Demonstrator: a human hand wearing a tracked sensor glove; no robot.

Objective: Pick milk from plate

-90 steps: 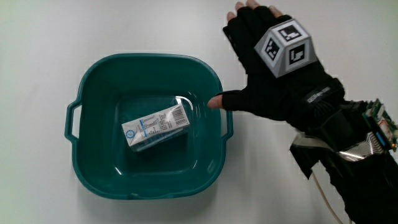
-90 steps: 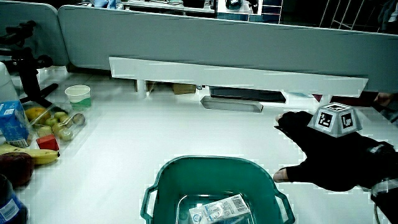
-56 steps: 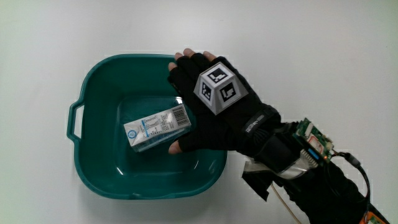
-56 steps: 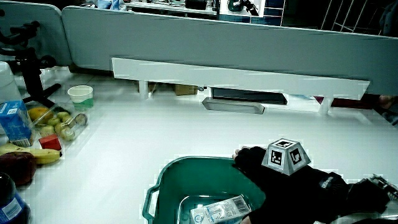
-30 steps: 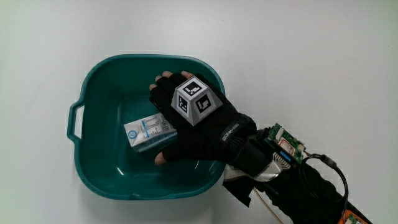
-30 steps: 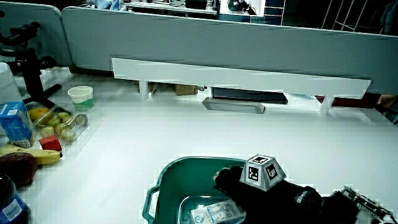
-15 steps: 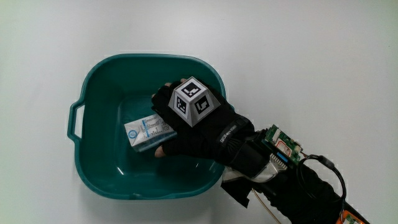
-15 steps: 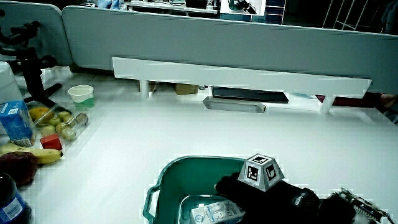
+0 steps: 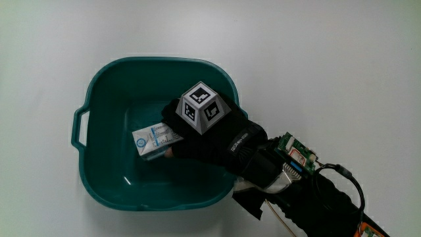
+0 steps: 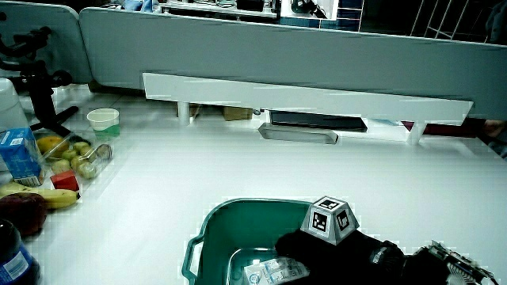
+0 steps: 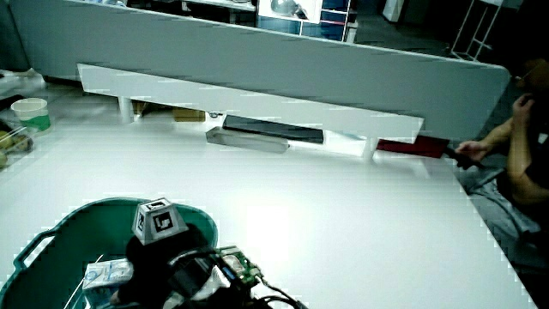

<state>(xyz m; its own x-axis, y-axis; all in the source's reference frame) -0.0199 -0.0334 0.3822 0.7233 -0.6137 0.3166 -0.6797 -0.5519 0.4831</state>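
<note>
I see a paper cup [image 10: 102,120] on the bench [image 10: 238,170], a banana [image 10: 36,195] at its seven o'clock.

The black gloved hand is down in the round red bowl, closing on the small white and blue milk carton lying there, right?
Not quite: the container is a teal plastic basin, squarish with rounded corners, as the main view shows. The black gloved hand is indeed inside it, closing on the small white and blue milk carton.

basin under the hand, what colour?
Teal green basin, one loop handle at its rim; clearest in the main view.
</note>
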